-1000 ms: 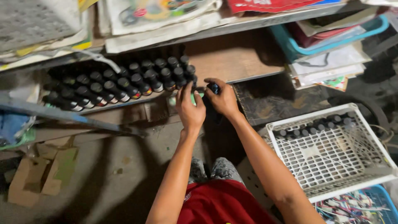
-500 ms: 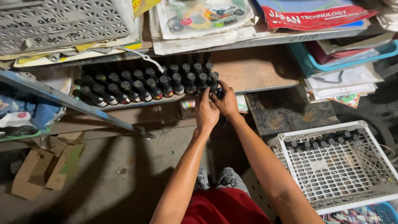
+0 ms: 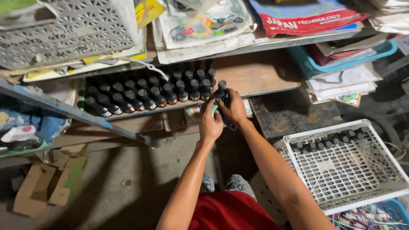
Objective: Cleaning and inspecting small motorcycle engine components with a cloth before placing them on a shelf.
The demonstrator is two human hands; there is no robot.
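Both hands meet at the front edge of a wooden shelf [image 3: 260, 74]. My right hand [image 3: 233, 107] grips small dark bottles with black caps [image 3: 220, 90] and holds them at the right end of the rows of like bottles [image 3: 149, 96] standing on the shelf. My left hand [image 3: 209, 123] is just below and left of it, fingers curled against the same bottles. Which bottles each hand grips is hidden by the fingers.
A white plastic crate [image 3: 341, 164] with one row of dark bottles along its far side sits at the right. Papers and magazines [image 3: 204, 25] pile on the shelf above, beside a grey crate [image 3: 64, 32]. A blue tray [image 3: 341, 59] holds papers. Cardboard scraps [image 3: 42, 187] lie on the floor.
The hands moved from below the shelf edge up to the right end of the bottle rows. The view shifted, so the shelf now sits more to the centre.
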